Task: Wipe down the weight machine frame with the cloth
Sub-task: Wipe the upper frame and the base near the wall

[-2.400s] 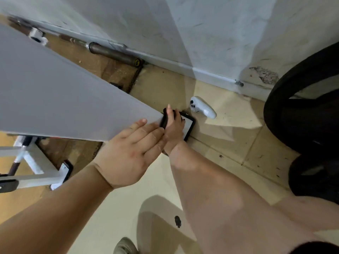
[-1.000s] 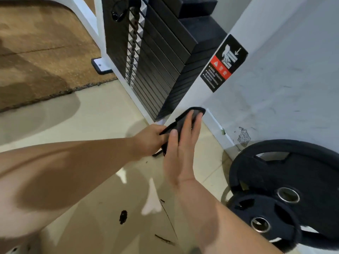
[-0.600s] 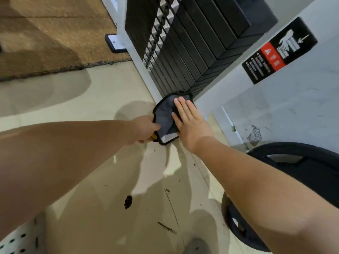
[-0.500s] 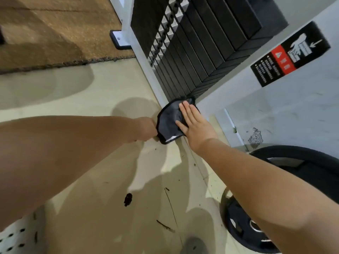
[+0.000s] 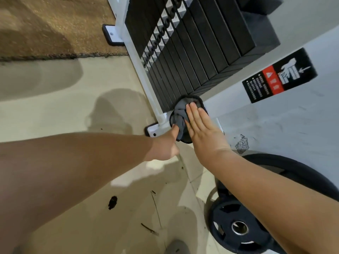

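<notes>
A dark grey cloth (image 5: 180, 116) with a black hem is bunched against the foot of the white weight machine frame (image 5: 139, 70), just below the black weight stack (image 5: 192, 43). My right hand (image 5: 201, 131) lies flat on the cloth with straight fingers, pressing it to the frame. My left hand (image 5: 166, 143) pinches the cloth's lower left edge with its thumb, and its fingers are curled under and mostly hidden.
A warning sticker (image 5: 278, 76) sits on the white panel to the right. Black weight plates (image 5: 256, 217) lean at the lower right by the wall. A brown mat (image 5: 45, 24) covers the floor at upper left, with beige tiles (image 5: 91, 180) below my arms.
The view swung from a floor corner to the weight stack. Over the last half second the cloth and both hands slid down to the base of the frame, and the cloth bunched up.
</notes>
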